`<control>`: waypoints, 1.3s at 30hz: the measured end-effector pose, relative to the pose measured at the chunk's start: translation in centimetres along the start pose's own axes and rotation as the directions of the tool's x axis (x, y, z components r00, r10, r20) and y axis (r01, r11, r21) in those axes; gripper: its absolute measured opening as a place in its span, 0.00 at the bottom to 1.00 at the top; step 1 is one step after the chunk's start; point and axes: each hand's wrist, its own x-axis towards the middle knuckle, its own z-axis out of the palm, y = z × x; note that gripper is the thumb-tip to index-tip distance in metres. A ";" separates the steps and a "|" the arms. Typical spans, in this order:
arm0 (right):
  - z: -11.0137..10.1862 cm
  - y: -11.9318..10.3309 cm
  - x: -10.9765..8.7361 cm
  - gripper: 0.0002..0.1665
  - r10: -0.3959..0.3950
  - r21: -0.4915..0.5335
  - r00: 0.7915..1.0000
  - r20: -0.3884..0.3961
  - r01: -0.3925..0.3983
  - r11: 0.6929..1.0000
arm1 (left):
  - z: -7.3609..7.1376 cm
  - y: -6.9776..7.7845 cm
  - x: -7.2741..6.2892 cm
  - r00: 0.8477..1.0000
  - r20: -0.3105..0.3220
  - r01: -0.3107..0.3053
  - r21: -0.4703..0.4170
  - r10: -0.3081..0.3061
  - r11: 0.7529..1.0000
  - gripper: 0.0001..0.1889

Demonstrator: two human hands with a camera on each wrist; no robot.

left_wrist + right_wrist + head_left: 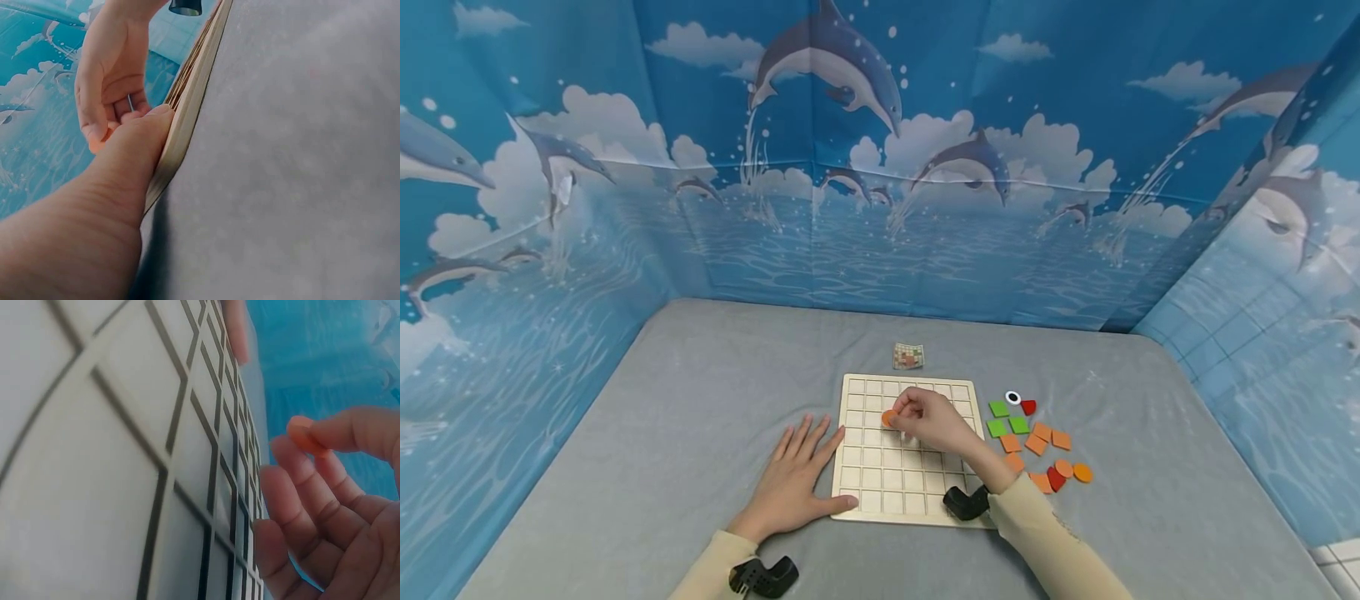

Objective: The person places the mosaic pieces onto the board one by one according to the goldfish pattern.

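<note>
A pale wooden board [871, 478] with a grid of square recesses lies on the grey cloth. Over its upper part my right hand [928, 419] pinches an orange round piece [889, 418] between thumb and index finger. The right wrist view shows the same orange piece [306, 435] at the fingertips, the other fingers loosely bent beside the grid. My left hand [796, 479] lies flat with fingers spread at the board's left edge. Its thumb [140, 140] rests on the board's rim in the left wrist view.
Right of the board lie several green squares [998, 408], orange squares [1061, 440], orange round pieces [1082, 472], red pieces [1028, 407] and a white ring-like disc with a black centre [1012, 397]. A small picture card [908, 356] lies behind the board. A dolphin-print curtain [850, 250] surrounds the table.
</note>
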 end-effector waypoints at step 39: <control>3.6 -1.7 3.9 0.06 -0.078 -0.394 0.995 -0.062 0.047 0.918 | 0.3 0.0 -0.1 0.999 -0.039 -0.020 -0.003 0.019 1.000 0.50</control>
